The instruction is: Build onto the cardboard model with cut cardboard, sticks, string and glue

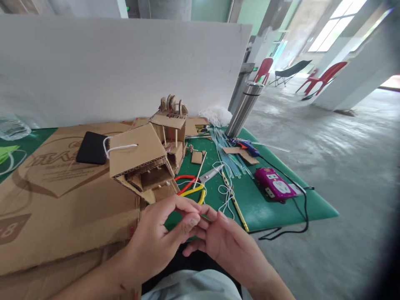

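Observation:
My left hand (158, 239) and my right hand (229, 246) meet at the fingertips in front of the table edge. On the left hand, thumb and forefinger pinch together; whatever lies between them, if anything, is too small to make out. The right hand is turned palm up, its fingers stretched loosely against the left fingers. Just beyond them lie scissors (211, 174) with red and yellow handles, a thin wooden stick (200, 170) and loose white string (225, 193). A cardboard box (136, 146) with a white cord loop stands beyond my left hand.
Behind the box rises a cardboard structure with discs (171, 104). Rightward are clear glue sticks (231, 164), a blue glue gun (246, 146), a purple power strip (275, 183) and a steel flask (245, 110). A black phone-like slab (91, 148) rests on flat cardboard (62, 216).

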The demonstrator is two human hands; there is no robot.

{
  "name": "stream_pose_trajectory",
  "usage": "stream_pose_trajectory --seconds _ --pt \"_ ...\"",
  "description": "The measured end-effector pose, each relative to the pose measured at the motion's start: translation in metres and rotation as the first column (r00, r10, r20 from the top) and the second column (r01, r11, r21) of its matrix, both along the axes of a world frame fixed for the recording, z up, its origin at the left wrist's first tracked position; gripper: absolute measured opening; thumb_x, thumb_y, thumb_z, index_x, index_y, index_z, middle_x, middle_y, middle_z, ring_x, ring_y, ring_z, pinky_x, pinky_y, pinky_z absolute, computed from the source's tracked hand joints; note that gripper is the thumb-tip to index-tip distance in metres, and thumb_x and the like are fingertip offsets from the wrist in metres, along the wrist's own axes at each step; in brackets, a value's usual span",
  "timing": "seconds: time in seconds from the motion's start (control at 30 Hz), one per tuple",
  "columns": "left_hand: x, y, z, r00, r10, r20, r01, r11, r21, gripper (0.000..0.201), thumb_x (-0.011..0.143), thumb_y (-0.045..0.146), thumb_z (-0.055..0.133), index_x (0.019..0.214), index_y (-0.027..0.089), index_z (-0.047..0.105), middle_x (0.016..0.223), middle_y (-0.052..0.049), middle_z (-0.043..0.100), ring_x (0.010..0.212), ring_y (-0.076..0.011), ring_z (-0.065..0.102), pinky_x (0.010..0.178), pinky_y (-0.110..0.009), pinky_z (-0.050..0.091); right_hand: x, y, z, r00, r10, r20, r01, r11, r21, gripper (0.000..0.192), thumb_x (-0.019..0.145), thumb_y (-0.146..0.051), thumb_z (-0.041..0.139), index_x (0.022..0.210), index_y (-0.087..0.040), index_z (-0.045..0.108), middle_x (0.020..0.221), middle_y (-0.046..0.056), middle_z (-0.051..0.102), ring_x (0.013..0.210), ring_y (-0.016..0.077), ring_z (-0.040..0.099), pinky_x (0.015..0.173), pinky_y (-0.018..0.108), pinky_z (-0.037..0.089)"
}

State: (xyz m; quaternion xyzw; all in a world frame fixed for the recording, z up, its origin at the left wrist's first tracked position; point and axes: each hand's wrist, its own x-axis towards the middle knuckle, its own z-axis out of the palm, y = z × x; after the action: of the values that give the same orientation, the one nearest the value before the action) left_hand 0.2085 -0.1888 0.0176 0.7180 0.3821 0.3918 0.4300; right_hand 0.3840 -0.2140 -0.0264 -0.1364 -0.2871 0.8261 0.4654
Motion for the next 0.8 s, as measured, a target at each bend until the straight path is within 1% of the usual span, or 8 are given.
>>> stream_pose_trajectory --seconds 0.07,0.27,0.43,0.53,0.6,0.7,0.73,0.8 --pt "0.001 0.000 0.001 1.000 0.001 -0.002 -0.001 0.999 0.033 0.005 0.093 0.023 0.062 0.091 0.026 0.065 0.100 0.005 0.075 0.095 -0.0104 0.070 0.085 -0.021 0.053 -0.002 -0.001 -0.002 1.000 0.001 0.024 -0.001 1.000 0.001 0.036 0.099 -0.047 0.050 0.118 -0.022 0.067 0.108 0.007 0.066 0.099 0.0210 0.063 0.085 0.038 0.051" --pt "0.002 0.000 0.003 0.999 0.015 -0.041 -0.011 0.996 0.085 0.006 0.091 0.021 0.063 0.086 0.025 0.065 0.096 0.005 0.075 0.090 -0.0104 0.071 0.082 -0.021 0.052 -0.010 -0.002 -0.001 0.994 0.004 0.106 -0.001 1.000 -0.022 0.033 0.093 -0.047 0.063 0.111 -0.020 0.068 0.090 0.004 0.066 0.088 0.0194 0.067 0.078 0.034 0.052" --pt "-0.001 -0.001 0.000 0.996 -0.051 -0.075 0.052 0.999 0.012 0.007 0.094 0.025 0.059 0.091 0.026 0.064 0.098 0.005 0.075 0.093 -0.0104 0.071 0.081 -0.021 0.053 -0.015 -0.004 0.000 0.989 0.004 0.145 0.007 0.997 -0.077 0.025 0.089 -0.042 0.072 0.095 -0.018 0.070 0.080 0.002 0.066 0.076 0.0149 0.067 0.075 0.030 0.051" --pt "-0.003 -0.002 -0.002 0.996 -0.050 -0.078 0.050 0.999 -0.008 0.006 0.095 0.026 0.059 0.091 0.025 0.064 0.100 0.005 0.075 0.089 -0.0094 0.072 0.077 -0.019 0.053 -0.014 -0.004 -0.004 0.983 -0.013 0.183 0.030 0.996 -0.089 0.024 0.088 -0.041 0.074 0.094 -0.018 0.071 0.078 0.000 0.065 0.072 0.0127 0.067 0.073 0.028 0.050" --pt "-0.004 -0.002 -0.003 0.995 -0.050 -0.083 0.051 0.999 0.000 0.005 0.095 0.025 0.059 0.093 0.026 0.063 0.101 0.006 0.075 0.088 -0.0092 0.072 0.077 -0.019 0.053 -0.012 -0.003 -0.008 0.970 -0.060 0.237 0.079 0.994 -0.073 0.023 0.088 -0.039 0.073 0.093 -0.017 0.072 0.076 0.000 0.065 0.069 0.0114 0.065 0.071 0.026 0.050" --pt "-0.003 -0.001 -0.003 0.994 -0.065 -0.086 0.068 0.997 0.041 0.006 0.095 0.023 0.059 0.093 0.027 0.063 0.100 0.007 0.076 0.090 -0.0093 0.071 0.082 -0.020 0.052 -0.008 0.001 -0.009 0.939 -0.195 0.283 0.220 0.974 -0.059 0.022 0.087 -0.039 0.074 0.082 -0.018 0.070 0.069 -0.002 0.062 0.063 0.0104 0.060 0.064 0.024 0.049" --pt "-0.003 -0.001 -0.003 0.994 -0.070 -0.089 0.075 0.996 0.054 0.006 0.095 0.023 0.058 0.093 0.027 0.062 0.100 0.007 0.075 0.091 -0.0094 0.071 0.084 -0.020 0.052 -0.007 0.003 -0.007 0.931 -0.227 0.285 0.256 0.964 -0.068 0.022 0.085 -0.040 0.075 0.081 -0.019 0.070 0.069 -0.002 0.062 0.062 0.0106 0.058 0.061 0.024 0.048" --pt "-0.002 -0.002 -0.002 0.992 -0.079 -0.096 0.086 0.994 0.071 0.006 0.095 0.022 0.058 0.093 0.027 0.062 0.103 0.007 0.075 0.095 -0.0096 0.070 0.086 -0.020 0.052 -0.006 0.008 -0.002 0.921 -0.256 0.294 0.294 0.951 -0.091 0.024 0.081 -0.043 0.077 0.090 -0.021 0.073 0.077 -0.001 0.065 0.065 0.0116 0.058 0.059 0.024 0.049"
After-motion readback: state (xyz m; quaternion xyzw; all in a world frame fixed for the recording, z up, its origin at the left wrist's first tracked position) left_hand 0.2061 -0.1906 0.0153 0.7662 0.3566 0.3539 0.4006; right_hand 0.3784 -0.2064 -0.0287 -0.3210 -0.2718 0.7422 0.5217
